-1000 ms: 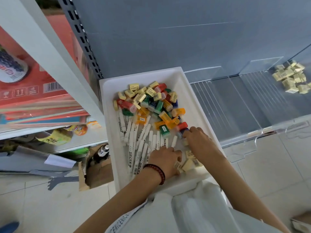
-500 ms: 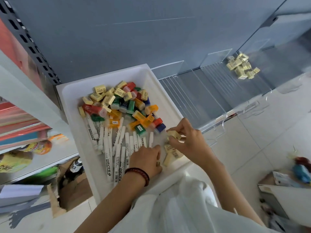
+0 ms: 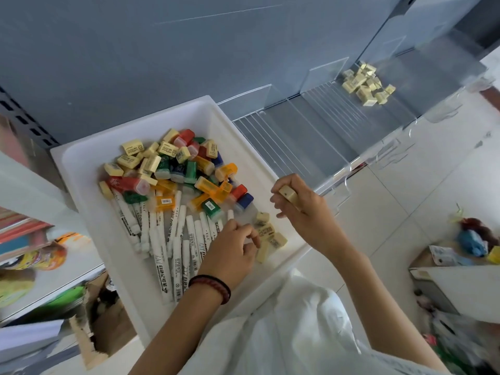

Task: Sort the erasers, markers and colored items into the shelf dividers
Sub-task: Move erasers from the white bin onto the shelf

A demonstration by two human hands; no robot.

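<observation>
A white bin [image 3: 81, 158] sits at the left end of a grey shelf [image 3: 311, 131] fitted with clear dividers [image 3: 322, 74]. The right hand [image 3: 308, 215] hovers just over the bin's right edge. Its grip is closed round a cream eraser [image 3: 288, 195], pinched between thumb and curled fingers, clear of everything below.

The left hand [image 3: 232, 251], with a dark beaded bracelet [image 3: 213, 286] on the wrist, rests low in the bin near its near right corner. Its fingers curl toward a few loose erasers [image 3: 272, 236] lying there. Whether its grip has hold of one cannot be told.

White markers [image 3: 162, 239] lie side by side along the bin's near half, partly under the left hand. Beyond them is a heap of coloured boxes [image 3: 205, 182] in red, green, orange and blue, and more cream erasers [image 3: 151, 158] are mixed in toward the far left corner. Further right along the shelf, past two bare compartments, a pile of sorted erasers [image 3: 365, 87] sits in a divider compartment.
</observation>
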